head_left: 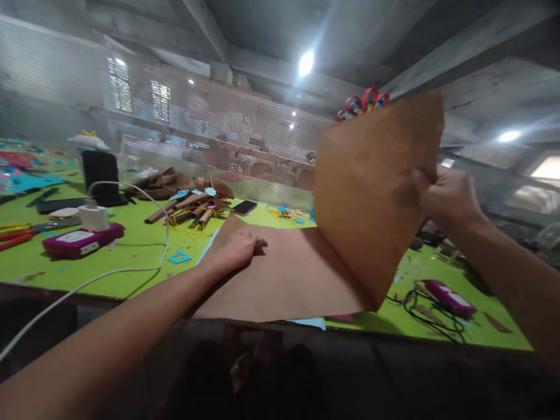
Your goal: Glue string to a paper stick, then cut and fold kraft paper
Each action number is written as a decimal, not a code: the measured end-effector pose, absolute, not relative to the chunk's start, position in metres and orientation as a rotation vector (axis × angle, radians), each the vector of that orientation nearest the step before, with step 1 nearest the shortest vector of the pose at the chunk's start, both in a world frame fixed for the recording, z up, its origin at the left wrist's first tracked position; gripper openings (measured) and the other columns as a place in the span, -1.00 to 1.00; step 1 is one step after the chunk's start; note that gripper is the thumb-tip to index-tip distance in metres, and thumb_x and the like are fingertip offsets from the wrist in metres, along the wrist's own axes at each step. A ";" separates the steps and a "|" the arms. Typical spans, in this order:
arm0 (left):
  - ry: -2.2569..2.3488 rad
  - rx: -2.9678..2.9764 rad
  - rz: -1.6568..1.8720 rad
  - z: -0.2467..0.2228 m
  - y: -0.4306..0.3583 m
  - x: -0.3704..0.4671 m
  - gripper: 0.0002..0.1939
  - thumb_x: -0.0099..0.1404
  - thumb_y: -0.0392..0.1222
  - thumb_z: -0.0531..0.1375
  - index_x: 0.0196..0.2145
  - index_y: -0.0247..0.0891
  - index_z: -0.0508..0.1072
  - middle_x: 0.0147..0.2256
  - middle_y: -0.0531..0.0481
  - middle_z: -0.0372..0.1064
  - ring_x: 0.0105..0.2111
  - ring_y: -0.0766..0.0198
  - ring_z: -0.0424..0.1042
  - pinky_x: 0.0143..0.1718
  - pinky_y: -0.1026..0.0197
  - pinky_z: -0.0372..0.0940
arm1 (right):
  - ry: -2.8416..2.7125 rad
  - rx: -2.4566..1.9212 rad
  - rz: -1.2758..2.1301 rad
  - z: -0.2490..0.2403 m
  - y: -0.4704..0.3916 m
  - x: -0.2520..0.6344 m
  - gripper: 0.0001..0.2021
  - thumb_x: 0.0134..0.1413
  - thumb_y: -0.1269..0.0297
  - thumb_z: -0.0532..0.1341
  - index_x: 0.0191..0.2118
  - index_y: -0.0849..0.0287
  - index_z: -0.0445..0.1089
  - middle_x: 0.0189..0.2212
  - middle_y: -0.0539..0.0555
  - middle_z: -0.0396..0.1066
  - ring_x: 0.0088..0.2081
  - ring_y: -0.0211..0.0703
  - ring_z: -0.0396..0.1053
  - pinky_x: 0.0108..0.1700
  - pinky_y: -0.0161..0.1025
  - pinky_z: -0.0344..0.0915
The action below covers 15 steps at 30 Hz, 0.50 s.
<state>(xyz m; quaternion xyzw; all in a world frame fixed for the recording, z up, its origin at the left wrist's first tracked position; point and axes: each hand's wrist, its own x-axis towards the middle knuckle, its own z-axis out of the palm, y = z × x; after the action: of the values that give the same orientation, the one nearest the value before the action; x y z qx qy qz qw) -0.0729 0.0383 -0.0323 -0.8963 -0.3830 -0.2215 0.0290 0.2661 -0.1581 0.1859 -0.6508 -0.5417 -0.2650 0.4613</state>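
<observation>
A large brown paper sheet (289, 274) lies on the green table, its right part folded up and standing tilted. My right hand (446, 195) pinches the raised part at its right edge, thumb on the near face. On the flat part, toward its left side, rests my left hand (238, 248), its fingers curled around a small dark brown piece that sticks out to the right; what this piece is cannot be made out. Light blue paper (308, 322) shows from beneath the sheet at the table's front edge.
Purple power strips (83, 240) (450, 297) lie left and right, with a white cable (166, 233) and black cords (431, 318). Behind are rolled brown papers (192, 204), a phone (244, 207) and a mesh partition (219, 140). Pliers (17, 233) lie far left.
</observation>
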 end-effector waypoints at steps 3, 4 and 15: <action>-1.180 -2.738 -0.680 -0.033 0.041 -0.073 -0.67 0.32 -0.28 -0.05 -0.17 -0.36 0.49 -0.21 -0.29 0.45 -0.19 0.04 0.34 -0.08 0.08 0.14 | -1.274 -1.779 -0.923 0.192 -0.174 0.277 -0.78 0.12 0.35 0.12 -0.45 0.35 0.43 -0.58 0.05 0.28 -0.52 -0.30 0.04 -0.44 -0.22 -0.01; -1.181 -2.732 -0.677 -0.033 0.041 -0.072 -0.68 0.32 -0.29 -0.05 -0.18 -0.37 0.49 -0.21 -0.30 0.45 -0.20 0.04 0.34 -0.08 0.07 0.15 | -1.268 -1.802 -0.968 0.192 -0.178 0.280 -0.80 0.12 0.38 0.12 -0.44 0.34 0.43 -0.58 0.06 0.29 -0.53 -0.29 0.03 -0.44 -0.22 -0.01; -1.243 -2.730 -0.704 -0.030 0.039 -0.073 -0.70 0.27 -0.29 -0.01 -0.20 -0.35 0.50 -0.21 -0.33 0.45 -0.20 0.00 0.36 -0.07 0.02 0.15 | -1.110 -1.719 -0.943 0.188 -0.195 0.301 -0.79 0.12 0.34 0.12 -0.43 0.31 0.44 -0.55 0.07 0.32 -0.49 -0.24 0.18 -0.45 -0.22 0.04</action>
<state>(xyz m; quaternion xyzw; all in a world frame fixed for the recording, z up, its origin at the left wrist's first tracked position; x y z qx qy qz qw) -0.0728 0.0388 -0.0304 -0.8856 -0.4033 -0.2284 0.0302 0.3014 -0.1952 0.1877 -0.6888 -0.4448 -0.3780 0.4300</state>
